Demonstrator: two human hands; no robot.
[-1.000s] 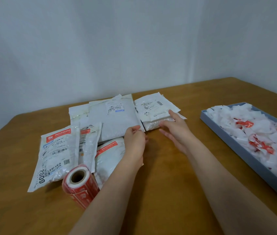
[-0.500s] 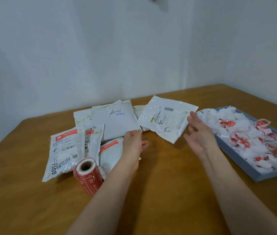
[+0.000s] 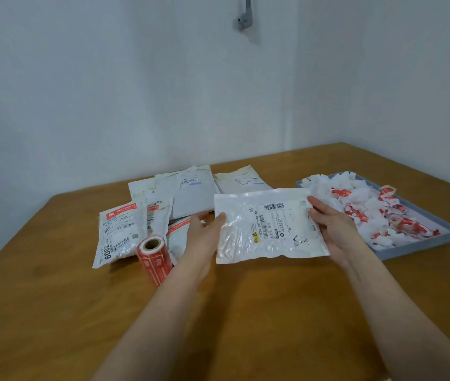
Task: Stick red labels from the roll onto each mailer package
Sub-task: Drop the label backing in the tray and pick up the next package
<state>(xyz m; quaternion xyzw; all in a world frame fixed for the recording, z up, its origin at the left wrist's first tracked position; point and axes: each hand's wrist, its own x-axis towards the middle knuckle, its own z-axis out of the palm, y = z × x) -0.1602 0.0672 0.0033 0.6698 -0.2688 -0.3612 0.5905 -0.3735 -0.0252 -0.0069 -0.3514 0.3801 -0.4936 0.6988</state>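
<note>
A white plastic mailer [image 3: 268, 226] with a barcode label is held above the table between both hands. My left hand [image 3: 204, 237] grips its left edge, thumb on top. My right hand [image 3: 334, 229] grips its right edge. The roll of red labels [image 3: 153, 257] lies on its side on the table, left of my left forearm. Behind it lies a pile of mailers [image 3: 188, 196]; the front-left mailer [image 3: 120, 232] carries a red label, and so do two others beside it.
A grey-blue tray [image 3: 422, 243] at the right holds several crumpled white and red backing scraps. The wooden table [image 3: 246, 312] meets white walls at the back and right. A grey fitting [image 3: 243, 20] hangs on the wall.
My right hand lifted a white mailer off the pile and brought it toward me; my left hand left the pile and took its left edge. The view tilted upward.
</note>
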